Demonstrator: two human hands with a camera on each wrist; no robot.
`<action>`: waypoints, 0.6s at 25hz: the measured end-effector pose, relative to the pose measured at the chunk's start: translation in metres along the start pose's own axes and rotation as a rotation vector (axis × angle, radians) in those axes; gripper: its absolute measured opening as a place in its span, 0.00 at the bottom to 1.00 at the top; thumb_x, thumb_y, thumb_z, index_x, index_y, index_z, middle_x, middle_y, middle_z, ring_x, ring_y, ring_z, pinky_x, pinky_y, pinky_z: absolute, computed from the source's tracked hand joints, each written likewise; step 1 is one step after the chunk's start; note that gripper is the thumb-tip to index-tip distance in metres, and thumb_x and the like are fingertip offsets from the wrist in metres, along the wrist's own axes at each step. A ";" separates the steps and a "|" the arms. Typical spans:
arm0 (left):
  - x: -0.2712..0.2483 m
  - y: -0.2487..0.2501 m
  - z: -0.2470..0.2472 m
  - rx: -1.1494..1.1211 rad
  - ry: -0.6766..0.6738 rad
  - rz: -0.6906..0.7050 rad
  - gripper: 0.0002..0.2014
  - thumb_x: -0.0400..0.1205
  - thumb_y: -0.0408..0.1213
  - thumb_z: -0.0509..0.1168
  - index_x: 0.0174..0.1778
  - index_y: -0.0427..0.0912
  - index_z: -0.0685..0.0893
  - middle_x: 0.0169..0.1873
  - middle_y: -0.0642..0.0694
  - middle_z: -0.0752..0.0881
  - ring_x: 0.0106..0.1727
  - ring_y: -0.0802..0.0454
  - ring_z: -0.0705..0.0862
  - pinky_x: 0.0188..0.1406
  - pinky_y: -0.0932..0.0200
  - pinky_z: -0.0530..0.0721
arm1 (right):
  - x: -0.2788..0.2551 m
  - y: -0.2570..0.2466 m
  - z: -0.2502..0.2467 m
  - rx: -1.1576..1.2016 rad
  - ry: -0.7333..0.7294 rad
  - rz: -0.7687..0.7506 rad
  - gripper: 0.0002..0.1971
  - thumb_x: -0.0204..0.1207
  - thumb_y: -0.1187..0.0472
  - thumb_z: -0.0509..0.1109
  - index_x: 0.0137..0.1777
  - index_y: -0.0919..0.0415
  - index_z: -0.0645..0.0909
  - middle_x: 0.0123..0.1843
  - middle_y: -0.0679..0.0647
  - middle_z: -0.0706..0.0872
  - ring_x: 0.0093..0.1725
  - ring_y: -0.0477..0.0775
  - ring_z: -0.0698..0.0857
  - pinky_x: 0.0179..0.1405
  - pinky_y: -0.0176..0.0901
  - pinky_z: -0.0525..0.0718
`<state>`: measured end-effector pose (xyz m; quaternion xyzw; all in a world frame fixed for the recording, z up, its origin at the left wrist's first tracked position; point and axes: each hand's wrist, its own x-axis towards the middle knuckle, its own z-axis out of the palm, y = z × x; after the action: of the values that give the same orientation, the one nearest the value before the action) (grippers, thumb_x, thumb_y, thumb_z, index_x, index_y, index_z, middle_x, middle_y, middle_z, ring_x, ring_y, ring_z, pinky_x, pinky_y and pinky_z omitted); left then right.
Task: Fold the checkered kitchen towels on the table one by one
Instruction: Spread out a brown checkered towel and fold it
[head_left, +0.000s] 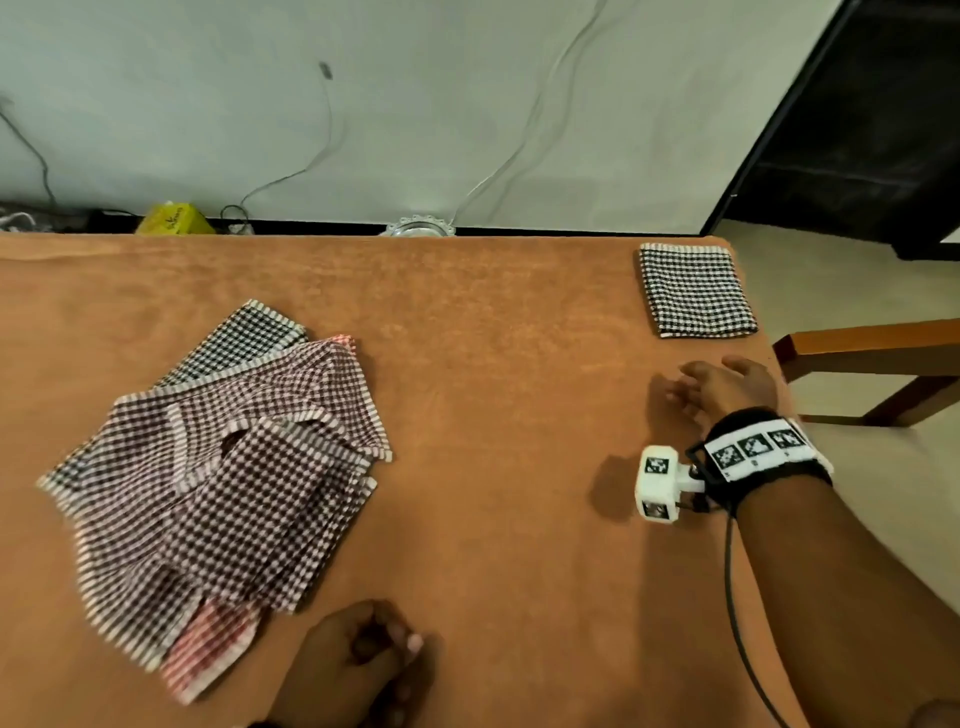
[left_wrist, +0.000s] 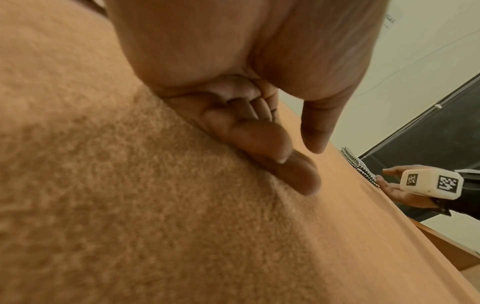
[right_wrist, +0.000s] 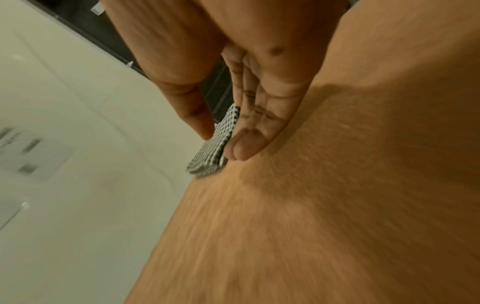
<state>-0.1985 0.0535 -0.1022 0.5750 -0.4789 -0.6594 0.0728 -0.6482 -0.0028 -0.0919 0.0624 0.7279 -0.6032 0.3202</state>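
Checkered towels (head_left: 223, 467): unfolded heap near the bench's (head_left: 493, 364) left edge; one folded towel (head_left: 696, 291) at its far right corner. Left hand (head_left: 353, 660) at near edge, fingers loosely curled, empty; right hand (head_left: 722, 387) flat, fingers straight, just short of that folded towel.

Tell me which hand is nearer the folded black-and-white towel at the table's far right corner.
Right. The right hand hovers open just short of the folded towel, not touching it. The left hand rests at the table's near edge, beside the unfolded pile.
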 end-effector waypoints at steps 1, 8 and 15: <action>0.001 0.001 0.005 -0.018 -0.005 0.017 0.11 0.75 0.30 0.78 0.41 0.28 0.82 0.28 0.27 0.87 0.25 0.44 0.84 0.23 0.60 0.81 | -0.017 0.007 0.001 -0.062 0.006 -0.024 0.28 0.70 0.72 0.73 0.68 0.54 0.73 0.43 0.66 0.90 0.37 0.61 0.92 0.42 0.57 0.91; -0.027 -0.013 -0.043 -0.010 0.117 0.274 0.09 0.73 0.33 0.79 0.44 0.40 0.86 0.36 0.45 0.92 0.39 0.52 0.90 0.41 0.64 0.85 | -0.186 0.097 0.046 -0.432 -0.477 -0.130 0.20 0.70 0.73 0.72 0.58 0.53 0.80 0.38 0.63 0.91 0.35 0.61 0.90 0.44 0.61 0.90; -0.038 -0.031 -0.155 0.482 0.578 0.303 0.33 0.63 0.51 0.81 0.64 0.58 0.77 0.53 0.56 0.83 0.51 0.51 0.85 0.47 0.56 0.84 | -0.278 0.145 0.136 -0.848 -0.683 -0.502 0.25 0.66 0.60 0.80 0.64 0.48 0.78 0.51 0.47 0.86 0.46 0.45 0.86 0.42 0.35 0.83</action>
<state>-0.0437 0.0095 -0.0798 0.6599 -0.6591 -0.3212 0.1639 -0.3071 -0.0075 -0.0724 -0.4422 0.7535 -0.3032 0.3805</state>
